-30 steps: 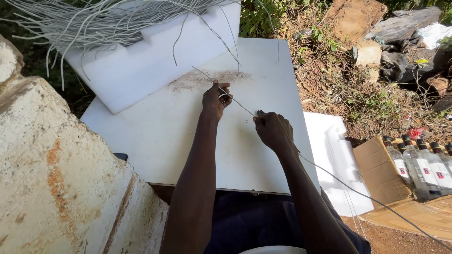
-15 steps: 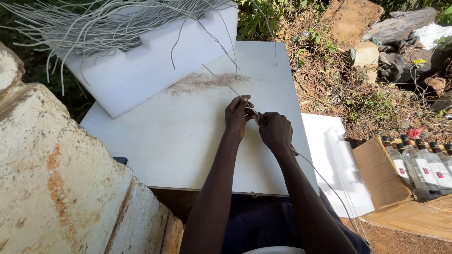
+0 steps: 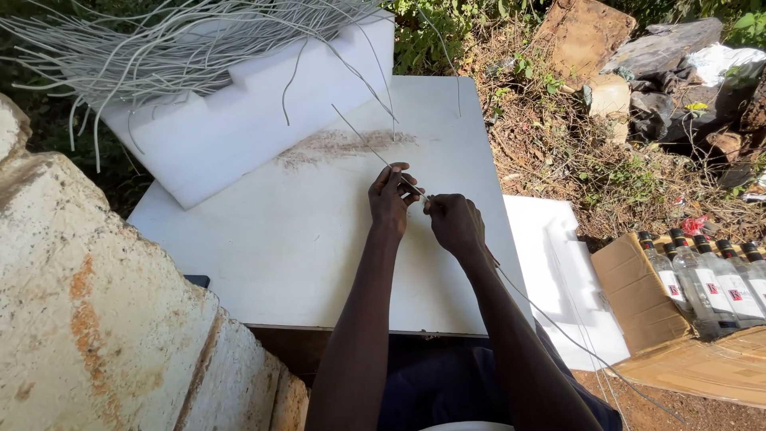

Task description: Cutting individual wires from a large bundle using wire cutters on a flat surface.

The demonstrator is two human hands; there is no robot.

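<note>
Hands closer (pinching wire)

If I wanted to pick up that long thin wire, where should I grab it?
Probably pinch the thin wire on its bare stretch beyond the left hand, coming down from above with thumb and finger on either side. It is slim and raised off the white board there, so fingertips fit around it. Nearer in, the right hand already pinches it.

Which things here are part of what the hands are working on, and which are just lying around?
In hand:
left hand
right hand
thin grey wire
white board
pile of grey wires

Lying about:
foam block
bottles
cardboard box
rocks
</note>
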